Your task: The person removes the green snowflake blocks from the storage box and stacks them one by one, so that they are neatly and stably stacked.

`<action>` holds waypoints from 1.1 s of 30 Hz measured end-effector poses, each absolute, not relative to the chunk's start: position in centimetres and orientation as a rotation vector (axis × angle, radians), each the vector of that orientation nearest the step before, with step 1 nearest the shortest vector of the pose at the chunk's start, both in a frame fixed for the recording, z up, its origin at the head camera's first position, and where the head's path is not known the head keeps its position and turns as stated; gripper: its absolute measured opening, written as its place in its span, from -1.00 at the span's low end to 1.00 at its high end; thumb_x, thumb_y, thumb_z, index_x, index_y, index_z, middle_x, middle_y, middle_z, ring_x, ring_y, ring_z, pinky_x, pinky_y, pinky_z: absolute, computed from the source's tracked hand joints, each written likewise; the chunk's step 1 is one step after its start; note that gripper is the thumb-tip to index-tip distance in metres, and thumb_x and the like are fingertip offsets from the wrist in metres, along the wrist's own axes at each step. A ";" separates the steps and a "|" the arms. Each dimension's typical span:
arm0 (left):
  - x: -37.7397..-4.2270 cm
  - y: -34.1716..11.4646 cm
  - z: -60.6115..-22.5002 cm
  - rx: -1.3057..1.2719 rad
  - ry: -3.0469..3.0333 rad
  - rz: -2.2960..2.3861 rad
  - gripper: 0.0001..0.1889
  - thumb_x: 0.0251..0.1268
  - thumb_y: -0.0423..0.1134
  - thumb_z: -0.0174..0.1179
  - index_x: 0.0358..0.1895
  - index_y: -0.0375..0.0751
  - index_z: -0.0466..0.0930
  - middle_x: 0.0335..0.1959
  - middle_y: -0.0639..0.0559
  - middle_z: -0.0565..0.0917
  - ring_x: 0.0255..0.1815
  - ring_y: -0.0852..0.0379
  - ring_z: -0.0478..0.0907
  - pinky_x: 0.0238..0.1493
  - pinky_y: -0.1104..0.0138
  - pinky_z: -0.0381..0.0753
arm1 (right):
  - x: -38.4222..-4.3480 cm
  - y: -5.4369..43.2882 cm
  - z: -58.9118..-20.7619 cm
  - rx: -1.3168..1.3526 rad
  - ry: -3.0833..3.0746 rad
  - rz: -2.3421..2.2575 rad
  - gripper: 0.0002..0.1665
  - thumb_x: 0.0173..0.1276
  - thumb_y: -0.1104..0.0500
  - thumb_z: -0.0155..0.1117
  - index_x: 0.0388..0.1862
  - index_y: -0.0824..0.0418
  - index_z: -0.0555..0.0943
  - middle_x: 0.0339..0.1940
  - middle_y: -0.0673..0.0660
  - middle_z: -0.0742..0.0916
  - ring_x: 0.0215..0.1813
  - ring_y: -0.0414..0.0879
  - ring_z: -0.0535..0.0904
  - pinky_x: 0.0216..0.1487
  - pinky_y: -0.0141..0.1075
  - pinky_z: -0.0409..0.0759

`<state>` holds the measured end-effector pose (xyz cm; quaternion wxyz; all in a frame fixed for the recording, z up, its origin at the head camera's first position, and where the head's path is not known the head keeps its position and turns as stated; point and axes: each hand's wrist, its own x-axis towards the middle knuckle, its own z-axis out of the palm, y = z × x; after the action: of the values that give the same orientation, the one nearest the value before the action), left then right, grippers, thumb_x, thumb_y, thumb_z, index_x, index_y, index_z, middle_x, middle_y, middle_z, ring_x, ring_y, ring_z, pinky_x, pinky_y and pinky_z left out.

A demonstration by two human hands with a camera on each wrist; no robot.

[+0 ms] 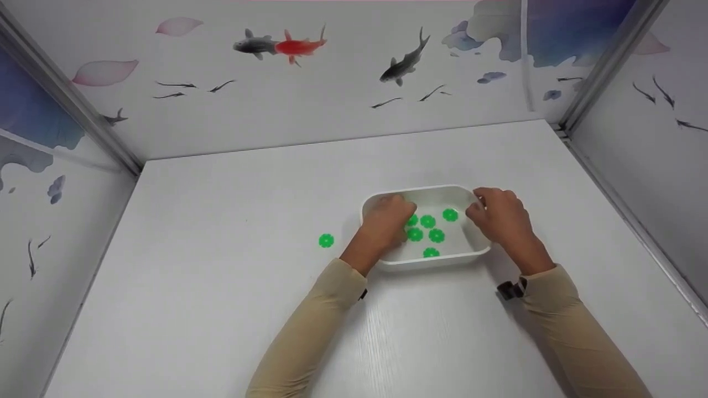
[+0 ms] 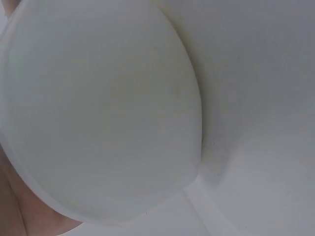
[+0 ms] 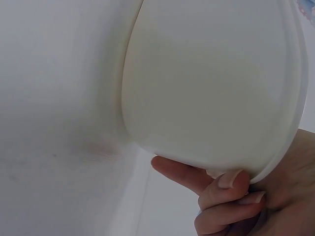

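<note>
A white plastic tray (image 1: 435,262) sits on the table with several flat green flower-shaped pieces (image 1: 436,235) in it. Over its left end reaches my left hand (image 1: 389,218), its fingers bent down inside the tray next to the leftmost pieces. I cannot tell whether those fingers hold a piece. In the left wrist view the tray's outer wall (image 2: 108,113) hides most of that hand. My right hand (image 1: 502,214) grips the tray's right rim. The right wrist view shows its curled fingers (image 3: 226,196) at the rim and outer wall.
One more green flower-shaped piece (image 1: 326,240) lies on the white table (image 1: 221,287) left of the tray. White panels (image 1: 343,105) printed with fish and petals stand along the back and both sides.
</note>
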<state>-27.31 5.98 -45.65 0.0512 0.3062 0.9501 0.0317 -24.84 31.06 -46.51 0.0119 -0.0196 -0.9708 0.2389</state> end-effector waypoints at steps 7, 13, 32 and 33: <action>-27.4 5.8 -45.8 0.934 2.893 0.117 -0.67 0.41 -0.30 0.42 0.19 -0.11 0.70 0.07 -0.08 0.72 -0.11 0.10 0.47 0.13 0.26 0.66 | -24.9 31.0 -46.6 -0.049 -3.017 0.746 -0.53 0.53 0.17 0.17 0.30 0.39 0.66 -0.01 0.38 0.82 -0.22 0.11 0.63 -0.32 -0.17 0.58; -27.5 5.8 -45.9 0.972 2.916 0.019 -0.64 0.40 -0.27 0.42 0.22 -0.02 0.70 0.01 -0.04 0.73 -0.16 0.13 0.51 0.08 0.25 0.70 | -25.0 31.0 -46.6 -0.034 -2.999 0.749 -0.61 0.52 0.18 0.19 0.18 0.36 0.71 -0.18 0.31 0.80 -0.31 0.07 0.58 -0.41 -0.23 0.49; -27.5 4.5 -46.4 0.989 2.940 0.238 -0.83 0.45 -0.30 0.41 0.03 -0.09 0.75 -0.10 -0.01 0.74 -0.17 0.12 0.46 0.07 0.25 0.60 | -24.8 31.0 -46.6 -0.070 -3.021 0.775 -0.50 0.57 0.17 0.19 0.37 0.38 0.64 0.14 0.41 0.80 -0.15 0.14 0.64 -0.25 -0.14 0.63; -27.6 4.5 -46.4 0.996 2.948 0.236 -0.84 0.45 -0.30 0.41 0.02 -0.10 0.76 -0.12 -0.01 0.75 -0.18 0.11 0.46 0.07 0.24 0.60 | -24.8 30.9 -46.6 -0.070 -3.020 0.773 -0.50 0.57 0.17 0.19 0.37 0.38 0.64 0.14 0.41 0.80 -0.15 0.14 0.64 -0.25 -0.14 0.63</action>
<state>-27.60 4.53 -46.44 0.0106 0.3193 0.9446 0.0756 -24.78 30.95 -46.58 0.0119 -0.0225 -0.9684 0.2480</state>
